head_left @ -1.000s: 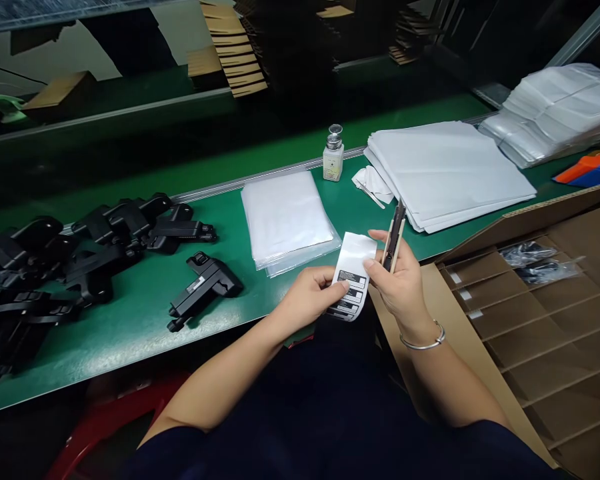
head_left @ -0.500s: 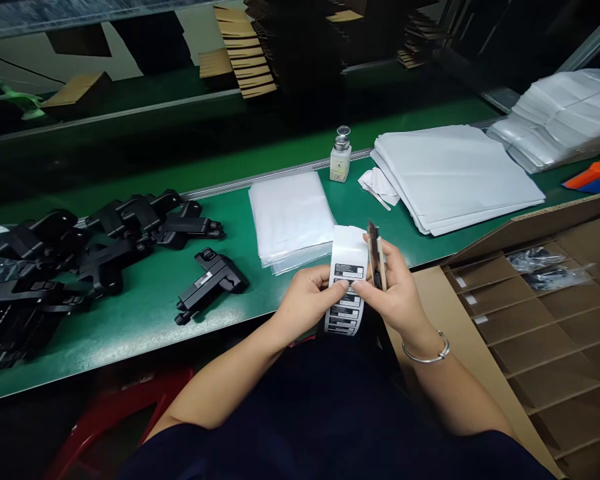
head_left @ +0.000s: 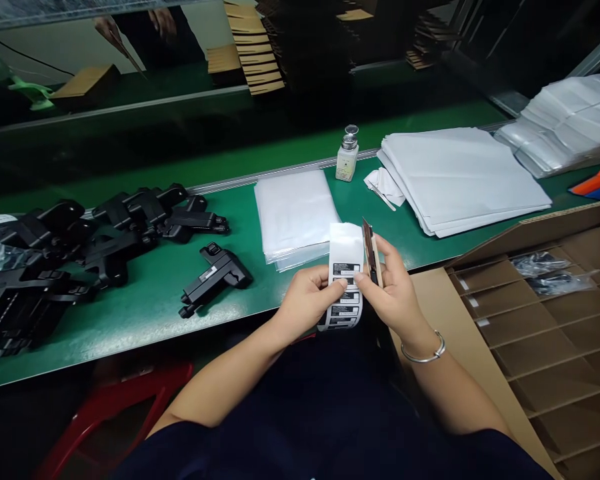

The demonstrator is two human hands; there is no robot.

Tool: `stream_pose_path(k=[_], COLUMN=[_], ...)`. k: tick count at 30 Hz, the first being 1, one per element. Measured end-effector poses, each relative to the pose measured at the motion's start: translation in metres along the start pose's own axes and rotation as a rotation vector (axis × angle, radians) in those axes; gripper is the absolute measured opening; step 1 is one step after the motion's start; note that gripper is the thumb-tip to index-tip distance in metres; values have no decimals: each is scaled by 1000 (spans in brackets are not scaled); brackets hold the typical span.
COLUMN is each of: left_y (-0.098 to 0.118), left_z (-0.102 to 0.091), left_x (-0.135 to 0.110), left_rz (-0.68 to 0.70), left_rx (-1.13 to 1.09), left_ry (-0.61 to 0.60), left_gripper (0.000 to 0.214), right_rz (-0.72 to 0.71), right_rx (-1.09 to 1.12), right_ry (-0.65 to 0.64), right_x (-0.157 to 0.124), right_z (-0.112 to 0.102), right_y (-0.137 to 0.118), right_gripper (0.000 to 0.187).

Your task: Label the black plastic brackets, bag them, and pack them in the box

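My left hand pinches a strip of white labels with black print just past the table's front edge, its thumb lying on the printed side. The strip's upper end is blank and its lower end curls under. In my right hand is a thin, flat brown-and-cream piece, held upright; its kind I cannot make out. The right thumb tip touches the strip's right edge. To the left on the green table lies a black plastic device with a small white label on it.
Several more black devices crowd the table's left. Clear plastic bags lie stacked ahead, near a pump bottle and crumpled paper. White sheets are piled right of it. A divided cardboard box stands at my right.
The right thumb has shifted slightly up and right along the strip. Another person's hands have come into sight across the table, at top left. The view has moved a little.
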State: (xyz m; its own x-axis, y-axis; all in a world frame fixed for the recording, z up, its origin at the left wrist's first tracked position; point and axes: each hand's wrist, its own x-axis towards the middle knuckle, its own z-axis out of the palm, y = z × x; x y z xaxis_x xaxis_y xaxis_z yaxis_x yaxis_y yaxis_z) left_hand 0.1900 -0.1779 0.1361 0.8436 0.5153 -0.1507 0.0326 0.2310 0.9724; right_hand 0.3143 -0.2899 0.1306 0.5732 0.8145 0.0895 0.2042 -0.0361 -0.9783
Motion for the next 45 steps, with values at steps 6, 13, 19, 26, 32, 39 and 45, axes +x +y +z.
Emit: stream_pose_path(k=[6, 13, 19, 26, 32, 39, 45], left_y=[-4, -8, -11, -14, -14, -12, -15], left_z=[-4, -9, -14, -19, -24, -28, -33], left_x=[1, 1, 0, 0, -1, -3, -6], left_rz=[4, 18, 10, -23, -18, -13, 12], left_rx=[-18, 8, 49, 31, -2, -45, -35], left_ry=[-6, 21, 45, 44, 37, 34, 58], left_gripper=[32, 34, 38, 36, 33, 33, 40], right_rz=[61, 53, 58, 64, 65, 23, 5], right_rx=[86, 66, 9, 0, -7, -10, -18], right_ry=[-32, -53, -35, -40, -50, -57, -113], right_x=[2, -1, 0, 1, 2, 5, 2], right_z=[-3, -1, 4, 8, 13, 19, 23], right_y=[2, 2, 0, 0, 1, 3, 3], right_gripper=[58, 55, 54, 51, 52, 49, 53])
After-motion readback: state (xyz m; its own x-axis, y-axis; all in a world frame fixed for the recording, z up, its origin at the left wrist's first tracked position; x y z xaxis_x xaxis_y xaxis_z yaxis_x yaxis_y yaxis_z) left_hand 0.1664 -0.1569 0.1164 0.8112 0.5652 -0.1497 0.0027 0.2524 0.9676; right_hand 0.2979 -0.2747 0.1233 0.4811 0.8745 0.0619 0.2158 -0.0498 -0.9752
